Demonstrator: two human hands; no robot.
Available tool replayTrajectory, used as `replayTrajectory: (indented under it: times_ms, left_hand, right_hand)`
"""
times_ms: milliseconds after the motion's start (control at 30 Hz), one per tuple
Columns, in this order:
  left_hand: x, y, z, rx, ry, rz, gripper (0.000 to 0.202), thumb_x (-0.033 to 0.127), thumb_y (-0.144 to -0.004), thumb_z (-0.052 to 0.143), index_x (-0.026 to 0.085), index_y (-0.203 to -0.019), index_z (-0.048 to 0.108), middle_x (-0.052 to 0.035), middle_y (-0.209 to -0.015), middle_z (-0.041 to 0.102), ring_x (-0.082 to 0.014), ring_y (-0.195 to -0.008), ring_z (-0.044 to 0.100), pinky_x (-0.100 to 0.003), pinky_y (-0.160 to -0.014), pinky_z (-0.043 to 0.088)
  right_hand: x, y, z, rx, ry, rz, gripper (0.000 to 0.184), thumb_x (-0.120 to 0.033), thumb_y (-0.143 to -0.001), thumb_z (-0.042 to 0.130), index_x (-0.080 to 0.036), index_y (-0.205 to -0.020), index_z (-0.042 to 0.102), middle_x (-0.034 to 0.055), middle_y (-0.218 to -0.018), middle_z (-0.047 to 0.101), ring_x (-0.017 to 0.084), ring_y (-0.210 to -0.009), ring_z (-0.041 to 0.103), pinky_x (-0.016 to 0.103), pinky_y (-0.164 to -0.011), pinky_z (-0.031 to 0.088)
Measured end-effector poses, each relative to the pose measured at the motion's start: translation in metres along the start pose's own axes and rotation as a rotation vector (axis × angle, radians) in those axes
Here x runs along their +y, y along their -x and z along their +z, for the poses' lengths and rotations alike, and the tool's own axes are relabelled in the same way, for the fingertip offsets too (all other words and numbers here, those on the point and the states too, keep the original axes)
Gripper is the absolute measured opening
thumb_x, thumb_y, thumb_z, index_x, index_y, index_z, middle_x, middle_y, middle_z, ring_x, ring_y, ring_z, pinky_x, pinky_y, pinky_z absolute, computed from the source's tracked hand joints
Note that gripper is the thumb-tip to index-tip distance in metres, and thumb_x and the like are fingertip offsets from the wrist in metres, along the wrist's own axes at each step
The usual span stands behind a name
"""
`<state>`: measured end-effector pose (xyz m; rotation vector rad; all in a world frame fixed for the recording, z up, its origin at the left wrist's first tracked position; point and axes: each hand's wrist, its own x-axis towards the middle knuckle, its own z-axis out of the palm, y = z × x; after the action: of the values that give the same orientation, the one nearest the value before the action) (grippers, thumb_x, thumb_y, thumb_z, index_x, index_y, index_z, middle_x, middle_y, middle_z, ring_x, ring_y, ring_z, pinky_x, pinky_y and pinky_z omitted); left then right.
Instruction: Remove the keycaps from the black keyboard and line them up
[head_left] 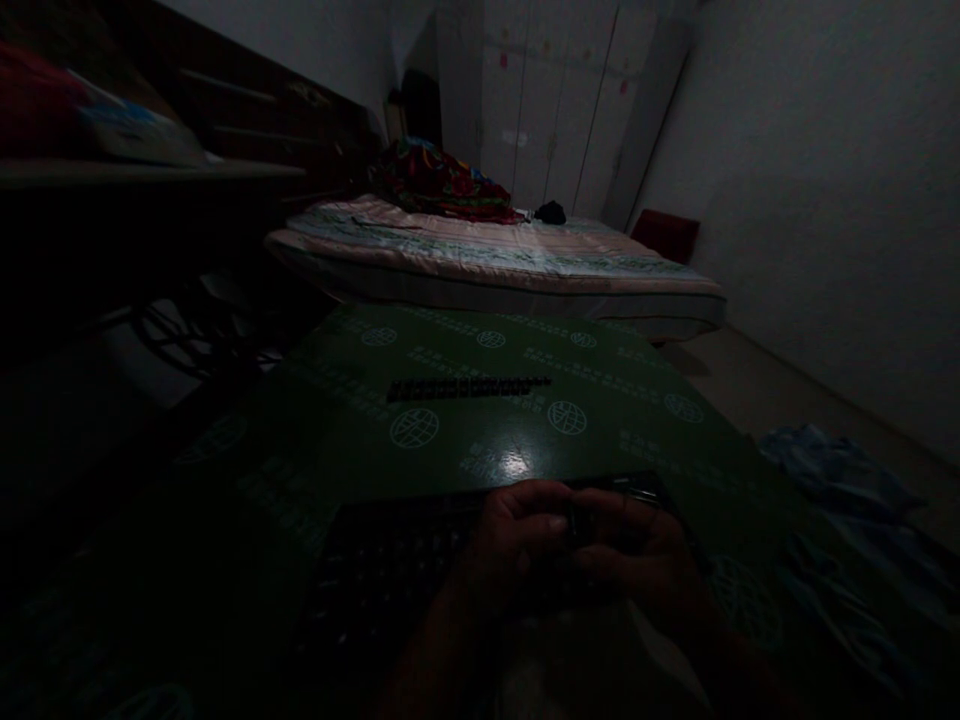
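dim room, very dark, with a green board (600,400) spread across the middle of the frame, printed with pale globes. down at bottom centre, left hand (517,540) and right hand (637,560) pressed close together, touching. both curled shut, fingertips pinching a small dark piece (579,522) between them, too dark to say what kind. right under the hands, a black keyboard (390,570), stretching off to lower left, far edge glinting just above the right hand. small patch of glare on the board just beyond that. further up the board, at centre, a dark strip (465,388) lying flat, well apart from the hands. past the board's far edge, a bed (510,260) with a striped cover across upper centre, a red patterned blanket (442,185) heaped at its far left end. behind that, a pale wardrobe (570,100) at top centre. over at right, a blue cloth (832,470) crumpled on the floor beside the board.
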<state>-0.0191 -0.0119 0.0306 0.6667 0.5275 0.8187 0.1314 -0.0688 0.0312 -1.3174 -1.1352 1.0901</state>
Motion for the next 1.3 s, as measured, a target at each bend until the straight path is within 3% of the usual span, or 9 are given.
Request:
replayTrajectory:
  times_ms: [167,467,667,1133,1300]
  left_hand:
    - [0.0009,-0.0001,0.0013,0.006,-0.008,0.008,0.025,0.008,-0.052,0.073,0.014,-0.076,0.068,-0.0028,-0.071,0.070,-0.0136,-0.062,0.062,-0.022,-0.060,0.047]
    - [0.0010,-0.0016,0.0013,-0.003,-0.018,0.039,0.023,0.008,-0.052,0.073,0.014,-0.073,0.064,0.0001,-0.064,0.066,-0.0111,-0.055,0.060,-0.021,-0.055,0.047]
    - [0.0025,-0.0003,0.0024,0.020,-0.007,0.032,0.030,0.007,-0.051,0.073,0.015,-0.080,0.068,-0.0029,-0.075,0.069,-0.0153,-0.066,0.063,-0.024,-0.060,0.049]
    - [0.0021,0.0000,0.0013,0.016,-0.035,0.047,0.025,0.008,-0.052,0.073,0.014,-0.075,0.068,-0.0026,-0.072,0.068,-0.0145,-0.063,0.062,-0.025,-0.062,0.049]
    - [0.0014,-0.0003,0.0006,0.018,-0.059,0.060,0.023,0.006,-0.053,0.072,0.014,-0.074,0.067,-0.0023,-0.073,0.068,-0.0143,-0.064,0.062,-0.026,-0.064,0.049]
  right_hand:
    - [-0.0010,0.0002,-0.0003,0.032,-0.048,0.037,0.041,-0.024,-0.051,0.079,-0.020,-0.091,0.070,-0.0015,-0.065,0.059,0.012,-0.059,0.054,0.023,-0.056,0.047]
    - [-0.0011,0.0006,0.0001,0.076,-0.115,0.138,0.029,-0.025,-0.050,0.079,-0.017,-0.076,0.070,-0.0032,-0.055,0.054,0.009,-0.049,0.048,0.019,-0.044,0.041]
    - [-0.0052,-0.0009,-0.0007,0.038,-0.131,0.133,0.028,-0.029,-0.053,0.078,-0.016,-0.078,0.071,0.0003,-0.059,0.060,0.010,-0.051,0.052,0.020,-0.045,0.043]
    - [-0.0006,-0.0017,-0.0018,0.040,-0.201,0.157,0.028,-0.030,-0.053,0.079,-0.019,-0.077,0.072,0.0014,-0.064,0.067,0.011,-0.052,0.057,0.020,-0.049,0.047]
    - [-0.0033,-0.0029,-0.0028,0.032,-0.120,0.133,0.028,-0.031,-0.057,0.077,-0.016,-0.079,0.072,0.0054,-0.073,0.068,0.016,-0.060,0.061,0.024,-0.052,0.049]
